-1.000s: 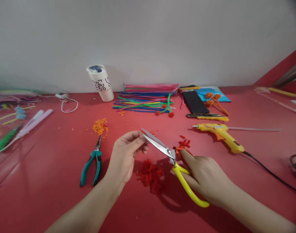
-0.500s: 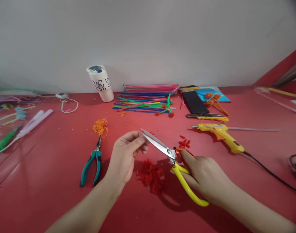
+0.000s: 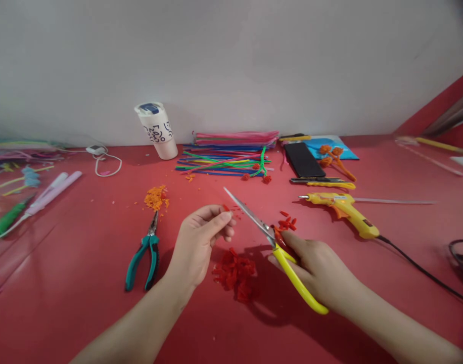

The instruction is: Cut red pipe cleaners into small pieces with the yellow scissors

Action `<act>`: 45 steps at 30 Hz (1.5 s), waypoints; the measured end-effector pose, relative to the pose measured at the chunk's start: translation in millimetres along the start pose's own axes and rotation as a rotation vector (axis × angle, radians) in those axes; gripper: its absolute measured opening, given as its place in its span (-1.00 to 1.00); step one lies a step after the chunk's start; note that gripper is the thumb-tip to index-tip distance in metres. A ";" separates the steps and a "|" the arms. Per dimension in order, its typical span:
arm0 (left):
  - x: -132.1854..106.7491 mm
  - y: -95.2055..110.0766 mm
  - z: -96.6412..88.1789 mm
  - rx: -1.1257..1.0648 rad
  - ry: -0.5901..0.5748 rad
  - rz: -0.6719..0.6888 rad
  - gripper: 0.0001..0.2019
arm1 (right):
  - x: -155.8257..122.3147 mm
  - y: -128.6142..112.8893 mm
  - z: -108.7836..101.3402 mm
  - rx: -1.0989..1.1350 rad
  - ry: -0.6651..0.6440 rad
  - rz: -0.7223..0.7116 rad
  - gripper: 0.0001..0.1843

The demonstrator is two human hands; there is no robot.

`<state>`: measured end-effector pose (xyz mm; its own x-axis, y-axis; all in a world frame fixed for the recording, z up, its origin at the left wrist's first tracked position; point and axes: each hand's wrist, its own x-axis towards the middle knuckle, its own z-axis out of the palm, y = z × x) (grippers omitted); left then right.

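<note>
My left hand (image 3: 201, 237) pinches a small red piece (image 3: 226, 208) between thumb and forefinger. In my right hand (image 3: 315, 268) is a pair of scissors (image 3: 299, 280) with one yellow and one red handle, the blades tilted up to the left. Their tip stands just beyond my left fingertips, apart from the red piece. Below, between my hands, lies a heap of red fuzzy pieces (image 3: 235, 273). Several small red cut pieces (image 3: 288, 221) rest beyond my right hand, and tiny red trimmings (image 3: 237, 210) are scattered past the left fingertips.
Teal pliers (image 3: 143, 258) and orange clippings (image 3: 155, 197) lie left of my left hand. A yellow glue gun (image 3: 341, 205), a phone (image 3: 304, 160) and a cutter knife (image 3: 322, 183) lie right. Pipe cleaners (image 3: 224, 162) and a tumbler (image 3: 157, 131) are at the back.
The scissors have moved away from the left fingertips, their tip now swung farther up and beyond the red piece. My left hand has barely moved and keeps its pinch.
</note>
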<state>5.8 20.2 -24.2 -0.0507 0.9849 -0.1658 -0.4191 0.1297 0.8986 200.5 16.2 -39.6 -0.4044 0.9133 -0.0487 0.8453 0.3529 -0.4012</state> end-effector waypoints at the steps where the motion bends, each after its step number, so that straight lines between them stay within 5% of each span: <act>1: -0.6 -0.5 0.8 0.014 -0.024 -0.025 -0.94 | 0.5 -1.7 -1.5 0.085 -0.014 0.011 -0.67; 9: -7.7 -9.1 8.4 0.078 -0.234 -0.190 -0.91 | 2.0 -16.7 -4.5 0.821 -0.027 0.153 -0.70; 16: -14.5 -15.7 12.7 0.222 -0.429 -0.341 -0.87 | 2.3 -21.0 -5.9 1.047 -0.032 0.148 -0.74; 23: -15.1 -15.7 16.2 0.334 -0.347 -0.275 -0.89 | 0.7 -27.5 -12.4 0.967 -0.070 0.243 -0.84; 29: -14.1 -16.7 15.4 0.308 -0.292 -0.244 -0.91 | 1.7 -21.4 -4.1 0.822 0.065 0.165 -0.78; 37: -3.2 -11.0 6.4 -0.039 0.008 -0.079 -0.92 | 1.9 -5.9 -5.2 0.185 0.073 0.026 -0.71; 45: -2.0 -4.6 2.0 -0.118 0.097 0.013 -0.98 | -3.2 0.5 7.4 -0.306 0.079 -0.129 -0.67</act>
<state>9.6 17.9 -27.2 -0.1413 0.9699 -0.1983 -0.5213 0.0974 0.8478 199.7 12.0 -46.3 -0.4968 0.8657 0.0609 0.8592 0.5005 -0.1060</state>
